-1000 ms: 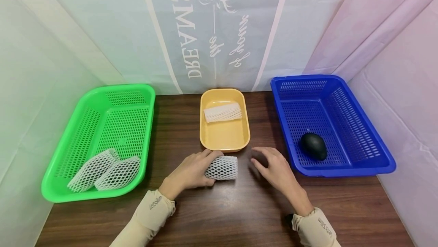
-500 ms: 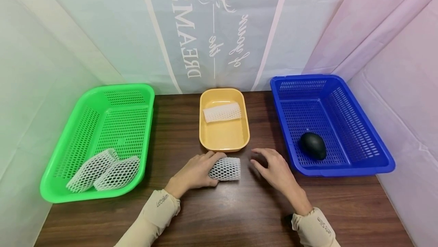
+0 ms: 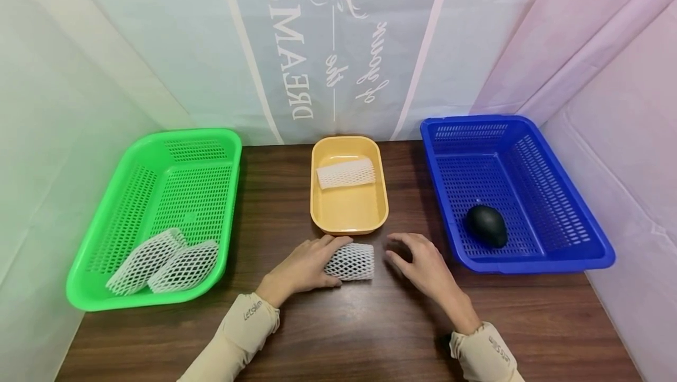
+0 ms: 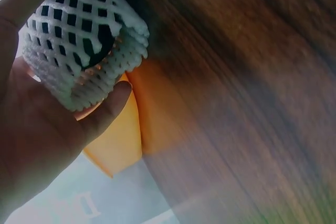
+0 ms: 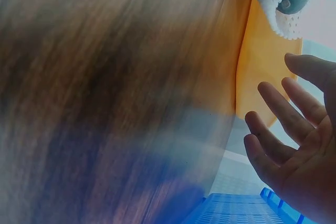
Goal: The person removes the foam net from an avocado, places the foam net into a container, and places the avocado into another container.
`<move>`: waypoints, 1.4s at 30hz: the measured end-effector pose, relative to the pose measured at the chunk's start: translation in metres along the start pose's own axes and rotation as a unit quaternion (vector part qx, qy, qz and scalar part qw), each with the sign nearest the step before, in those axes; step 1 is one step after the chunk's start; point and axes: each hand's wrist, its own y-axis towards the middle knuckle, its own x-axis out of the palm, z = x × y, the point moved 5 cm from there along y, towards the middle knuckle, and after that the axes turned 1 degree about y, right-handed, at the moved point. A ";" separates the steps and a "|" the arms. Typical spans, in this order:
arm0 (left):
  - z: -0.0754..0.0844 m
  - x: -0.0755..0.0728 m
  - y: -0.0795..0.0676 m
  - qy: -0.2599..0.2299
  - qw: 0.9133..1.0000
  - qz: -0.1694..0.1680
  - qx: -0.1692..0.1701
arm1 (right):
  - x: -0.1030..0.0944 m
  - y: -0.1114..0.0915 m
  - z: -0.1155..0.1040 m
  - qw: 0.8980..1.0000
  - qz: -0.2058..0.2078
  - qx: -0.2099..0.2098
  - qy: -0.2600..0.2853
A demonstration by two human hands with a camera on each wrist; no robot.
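Observation:
My left hand grips an avocado in a white foam net sleeve, low over the table in front of the yellow tray. The left wrist view shows the dark avocado through the mesh, with the thumb and fingers on opposite sides of the sleeve. In the right wrist view the avocado's stem end shows inside the sleeve's open end. My right hand holds nothing; its relaxed fingers are spread just right of the sleeve, apart from it.
A yellow tray holds one flat foam net sleeve. At left, a green basket contains two netted fruits. The blue basket at right holds a bare dark avocado. A cloth backdrop rises behind the table.
My left hand has shifted slightly right with the sleeved avocado, closer to my right hand. The right hand has barely moved.

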 end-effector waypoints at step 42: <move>-0.016 -0.004 -0.013 -0.132 0.990 0.046 -0.010 | 0.015 -0.001 -0.020 0.995 -0.035 -0.072 0.063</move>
